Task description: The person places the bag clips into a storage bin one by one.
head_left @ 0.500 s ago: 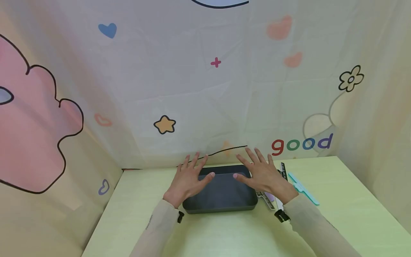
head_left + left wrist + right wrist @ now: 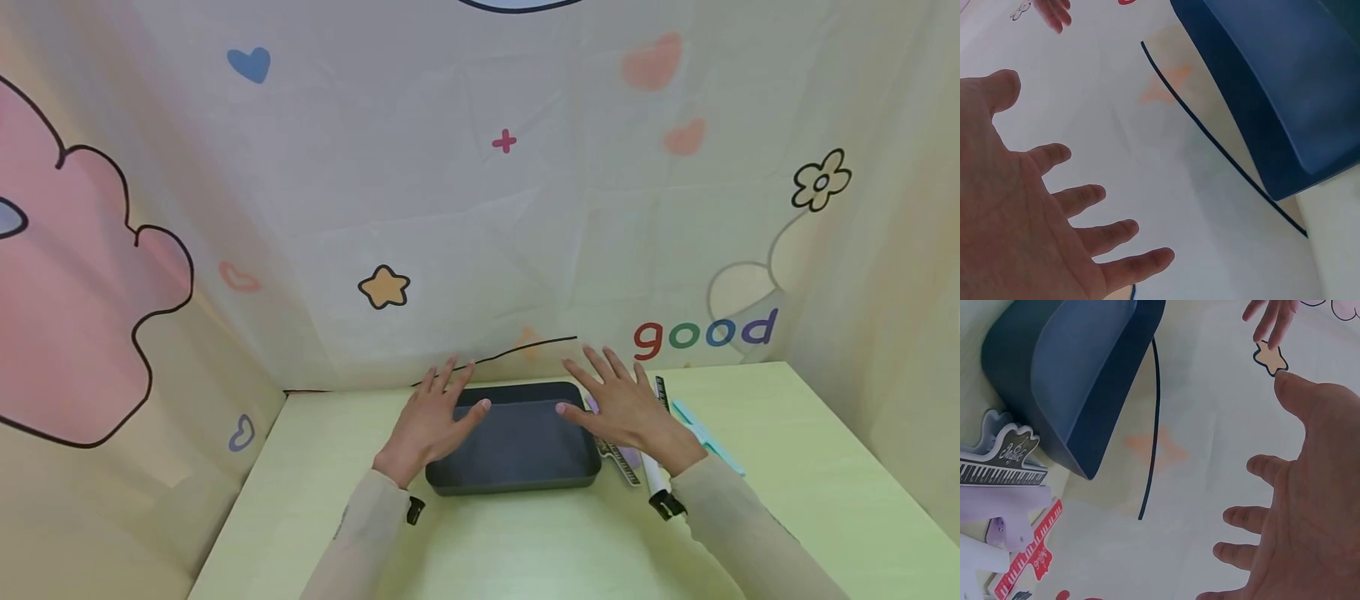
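L hand (image 2: 427, 427) & R hand (image 2: 636, 412) apart, fingers spread, holding nothing, over L & R ends of tray (image 2: 517, 446); no contact seen. Rulers (image 2: 1004, 474) lie just R of tray, teal one (image 2: 712, 442) outermost, prob. parked there for easy reach. Pale green table (image 2: 300, 500) under tray; printed cloth (image 2: 450, 208) behind it.

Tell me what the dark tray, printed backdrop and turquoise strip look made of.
Dark tray: matte, probably plastic, possibly coated metal; smooth, rounded corners.
Printed backdrop: likely thin fabric, dull, given its creases and soft folds.
Turquoise strip: perhaps plastic, from its even colour; finish unclear.
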